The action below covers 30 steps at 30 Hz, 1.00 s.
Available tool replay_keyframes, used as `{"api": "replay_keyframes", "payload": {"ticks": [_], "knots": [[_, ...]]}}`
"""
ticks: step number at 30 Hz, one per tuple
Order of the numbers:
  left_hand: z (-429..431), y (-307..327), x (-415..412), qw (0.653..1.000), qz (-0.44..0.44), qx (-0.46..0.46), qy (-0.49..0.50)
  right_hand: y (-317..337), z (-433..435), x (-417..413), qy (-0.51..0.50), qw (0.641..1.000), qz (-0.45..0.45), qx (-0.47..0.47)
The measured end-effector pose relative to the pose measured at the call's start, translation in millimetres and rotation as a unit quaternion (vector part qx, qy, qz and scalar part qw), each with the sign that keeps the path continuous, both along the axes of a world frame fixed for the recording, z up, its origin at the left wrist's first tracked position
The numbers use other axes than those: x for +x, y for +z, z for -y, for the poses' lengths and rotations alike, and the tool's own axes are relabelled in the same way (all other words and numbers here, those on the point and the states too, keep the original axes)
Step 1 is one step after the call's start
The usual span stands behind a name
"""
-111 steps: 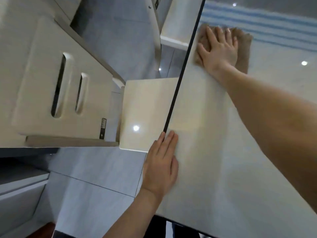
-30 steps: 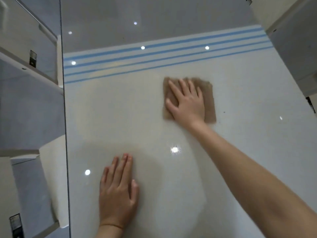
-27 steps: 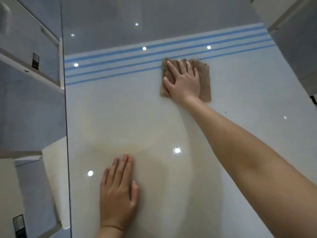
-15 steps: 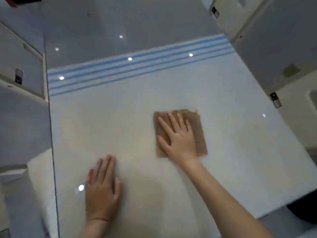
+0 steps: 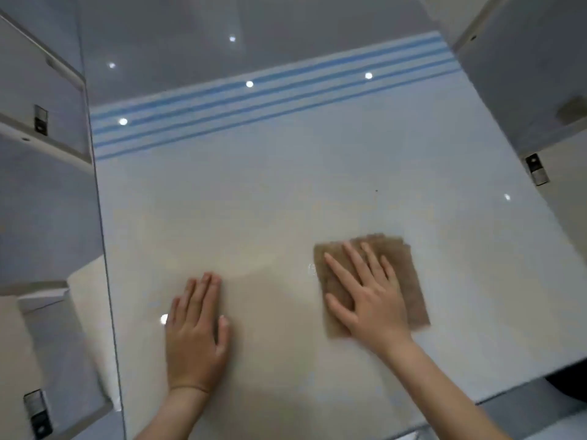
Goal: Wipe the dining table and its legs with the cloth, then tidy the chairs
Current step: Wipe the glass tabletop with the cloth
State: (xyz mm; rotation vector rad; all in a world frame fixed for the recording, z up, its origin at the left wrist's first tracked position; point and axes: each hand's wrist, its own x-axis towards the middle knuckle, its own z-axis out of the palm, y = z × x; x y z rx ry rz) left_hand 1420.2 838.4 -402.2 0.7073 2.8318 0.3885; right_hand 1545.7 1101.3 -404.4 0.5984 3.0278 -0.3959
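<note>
Right hand (image 5: 370,300), fingers spread flat, presses the brown cloth (image 5: 409,281) mid-wipe on the glossy dining table (image 5: 270,198); the unwiped right side probably comes next.

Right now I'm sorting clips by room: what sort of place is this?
Probably a home dining area: a large glossy table with blue stripes, a pale chair tucked at its left edge, and the right hand pressing a brown cloth flat on the top.
</note>
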Motion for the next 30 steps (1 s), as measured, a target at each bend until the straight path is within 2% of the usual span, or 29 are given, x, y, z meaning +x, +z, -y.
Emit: {"api": "replay_keyframes", "payload": {"ticks": [3, 7, 10, 12, 16, 20, 25, 30], "knots": [[0.8, 0.0, -1.2, 1.000, 0.004, 0.014, 0.000, -3.2, -49.2, -107.0, -0.025, 1.000, -0.012, 0.003], [2.3, -3.9, -2.5, 1.000, -0.002, 0.022, -0.002, -4.5, -113.8, -238.7, -0.033, 0.998, 0.022, 0.041], [2.5, -5.6, -3.8, 0.999, -0.011, 0.039, -0.003, -3.6, -137.0, -292.2, -0.050, 0.997, 0.038, 0.045], [1.7, -5.9, -3.5, 0.999, -0.015, 0.038, -0.006, -1.2, -138.9, -295.8, -0.037, 0.997, 0.049, 0.036], [1.8, -3.3, -1.9, 0.999, -0.017, 0.038, 0.002, 0.1, -123.6, -229.8, -0.023, 0.999, 0.043, 0.023], [0.2, -0.3, 1.1, 1.000, -0.024, 0.019, 0.002, 1.8, -74.4, -87.0, -0.028, 0.999, 0.019, -0.008], [-0.5, -0.5, 3.0, 1.000, -0.025, 0.001, 0.004, 3.0, -19.3, 73.8, -0.069, 0.997, 0.040, 0.018], [2.3, -2.7, 4.6, 1.000, -0.028, -0.001, 0.002, 1.0, -9.8, 94.8, -0.091, 0.995, 0.045, 0.024]]}}
